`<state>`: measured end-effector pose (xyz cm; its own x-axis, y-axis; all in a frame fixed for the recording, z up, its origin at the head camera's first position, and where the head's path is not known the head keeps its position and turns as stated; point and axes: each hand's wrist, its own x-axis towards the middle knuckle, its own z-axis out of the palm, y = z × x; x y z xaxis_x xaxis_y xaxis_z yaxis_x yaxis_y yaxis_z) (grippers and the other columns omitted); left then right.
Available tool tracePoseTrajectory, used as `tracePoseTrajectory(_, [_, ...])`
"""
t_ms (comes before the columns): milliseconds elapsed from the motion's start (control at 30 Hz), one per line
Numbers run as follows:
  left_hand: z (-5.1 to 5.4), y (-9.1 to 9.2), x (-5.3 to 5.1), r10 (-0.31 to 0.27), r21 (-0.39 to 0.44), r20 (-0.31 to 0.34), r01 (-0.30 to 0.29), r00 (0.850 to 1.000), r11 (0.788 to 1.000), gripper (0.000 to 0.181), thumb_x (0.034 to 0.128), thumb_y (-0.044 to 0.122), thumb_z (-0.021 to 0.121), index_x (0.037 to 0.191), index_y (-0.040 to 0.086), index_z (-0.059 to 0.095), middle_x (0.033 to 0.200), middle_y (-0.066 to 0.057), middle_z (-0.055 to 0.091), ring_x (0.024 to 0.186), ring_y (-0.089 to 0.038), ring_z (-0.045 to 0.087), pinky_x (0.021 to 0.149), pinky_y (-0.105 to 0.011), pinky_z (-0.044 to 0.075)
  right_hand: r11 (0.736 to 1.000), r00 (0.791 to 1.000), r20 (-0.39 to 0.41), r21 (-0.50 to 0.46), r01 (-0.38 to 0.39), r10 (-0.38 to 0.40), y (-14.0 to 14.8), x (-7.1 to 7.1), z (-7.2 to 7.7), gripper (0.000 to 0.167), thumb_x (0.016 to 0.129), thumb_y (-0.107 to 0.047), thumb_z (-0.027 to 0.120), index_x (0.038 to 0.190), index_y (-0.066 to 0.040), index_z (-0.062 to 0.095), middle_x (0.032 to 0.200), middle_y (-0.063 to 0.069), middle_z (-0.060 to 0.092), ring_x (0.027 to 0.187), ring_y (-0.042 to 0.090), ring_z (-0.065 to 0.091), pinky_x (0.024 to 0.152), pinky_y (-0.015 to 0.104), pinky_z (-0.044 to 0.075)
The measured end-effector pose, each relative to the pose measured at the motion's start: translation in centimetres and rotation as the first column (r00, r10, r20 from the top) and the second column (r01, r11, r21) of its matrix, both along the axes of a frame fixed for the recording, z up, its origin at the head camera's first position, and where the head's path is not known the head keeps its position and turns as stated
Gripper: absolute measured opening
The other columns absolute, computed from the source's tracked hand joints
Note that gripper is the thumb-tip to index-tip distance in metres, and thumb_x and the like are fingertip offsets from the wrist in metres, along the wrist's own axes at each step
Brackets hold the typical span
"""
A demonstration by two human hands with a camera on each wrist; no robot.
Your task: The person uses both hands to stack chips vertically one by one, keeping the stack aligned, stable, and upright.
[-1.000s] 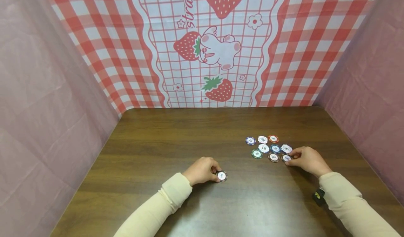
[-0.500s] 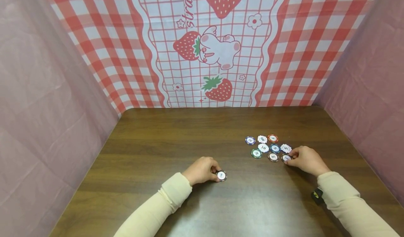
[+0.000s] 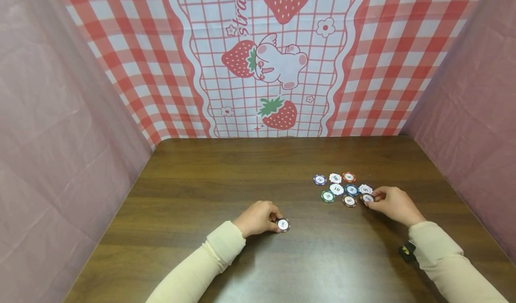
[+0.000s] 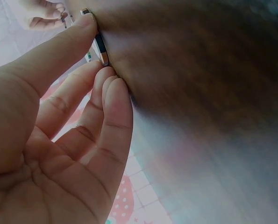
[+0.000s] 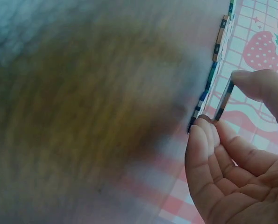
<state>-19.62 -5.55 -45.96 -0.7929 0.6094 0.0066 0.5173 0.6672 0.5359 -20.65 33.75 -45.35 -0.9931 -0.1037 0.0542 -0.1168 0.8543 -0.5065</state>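
My left hand [image 3: 256, 218] pinches a dark-edged poker chip [image 3: 283, 225] with a white centre, near the middle of the table. In the left wrist view, thumb and fingers hold this chip [image 4: 100, 46] by its rim at the wood. On the right, my right hand [image 3: 396, 204] grips another dark-edged poker chip [image 3: 367, 198] between thumb and fingers. The right wrist view has that chip [image 5: 224, 100] raised slightly off the table, apart from the chips behind it. A white chip [image 3: 365, 189] lies just beyond it, and a brown chip [image 3: 349, 201] lies to its left.
Several chips lie flat in a loose cluster: a blue one [image 3: 320, 179], a red one [image 3: 349, 177] and a green one [image 3: 328, 196] among them. The brown wooden table [image 3: 193, 177] meets a strawberry-print cloth [image 3: 266, 114] at the back. Pink cloth [image 3: 475, 97] hangs on both sides.
My right hand has lifted its chip slightly and shifted it a little away from me. The left hand and its chip have stayed in place.
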Motion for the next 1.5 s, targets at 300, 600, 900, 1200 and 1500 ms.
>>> tracePoseTrajectory(300, [0.0, 0.0, 0.0, 0.001, 0.001, 0.0, -0.001, 1.0, 1.0, 0.025, 0.0707, 0.017, 0.087, 0.092, 0.01, 0.076, 0.082, 0.0, 0.069, 0.072, -0.003, 0.056, 0.069, -0.015, 0.045, 0.998, 0.995, -0.096, -0.064, 0.019, -0.025, -0.7, 0.1, 0.2, 0.035, 0.08, -0.023, 0.078, 0.097, 0.006, 0.068, 0.081, 0.01, 0.07, 0.067, 0.002, 0.057, 0.06, 0.02, 0.046])
tracePoseTrajectory(600, [-0.1, -0.1, 0.0, -0.003, 0.0, -0.007, 0.003, 1.0, 1.0, 0.024, 0.0705, 0.017, 0.087, 0.092, 0.01, 0.076, 0.079, 0.002, 0.067, 0.07, -0.002, 0.054, 0.068, -0.015, 0.044, 0.987, 0.984, -0.176, -0.155, -0.038, 0.011, -3.3, 0.3, 1.3, 0.033, 0.082, -0.021, 0.078, 0.1, 0.005, 0.068, 0.082, 0.011, 0.072, 0.067, -0.006, 0.056, 0.06, 0.017, 0.048])
tracePoseTrajectory(900, [-0.2, -0.1, -0.1, 0.005, -0.003, 0.006, -0.005, 1.0, 1.0, 0.024, 0.0706, 0.017, 0.087, 0.091, 0.011, 0.076, 0.079, 0.002, 0.067, 0.071, -0.003, 0.054, 0.068, -0.016, 0.044, 0.958, 0.969, -0.227, -0.243, -0.154, 0.098, -6.7, 0.2, 1.2, 0.028, 0.078, -0.014, 0.082, 0.097, 0.002, 0.07, 0.08, 0.008, 0.071, 0.067, -0.004, 0.059, 0.06, 0.017, 0.051])
tracePoseTrajectory(1200, [0.0, -0.1, 0.0, 0.011, -0.011, 0.021, -0.01, 1.0, 1.0, 0.024, 0.0709, 0.017, 0.087, 0.091, 0.012, 0.076, 0.078, 0.003, 0.066, 0.07, -0.001, 0.052, 0.068, -0.015, 0.043, 0.919, 0.959, -0.212, -0.306, -0.249, 0.189, -10.1, 0.2, 1.0, 0.025, 0.076, -0.015, 0.083, 0.095, -0.004, 0.072, 0.077, 0.002, 0.069, 0.067, 0.0, 0.06, 0.061, 0.02, 0.052])
tracePoseTrajectory(1500, [-0.1, -0.1, -0.1, 0.011, -0.009, 0.029, -0.011, 1.0, 1.0, 0.024, 0.0702, 0.017, 0.087, 0.09, 0.012, 0.075, 0.077, 0.004, 0.066, 0.07, -0.001, 0.052, 0.069, -0.015, 0.044, 0.885, 0.935, -0.192, -0.311, -0.346, 0.298, -12.9, 0.4, 0.7, 0.026, 0.075, -0.017, 0.084, 0.097, -0.006, 0.072, 0.078, -0.002, 0.067, 0.069, 0.001, 0.059, 0.062, 0.022, 0.051])
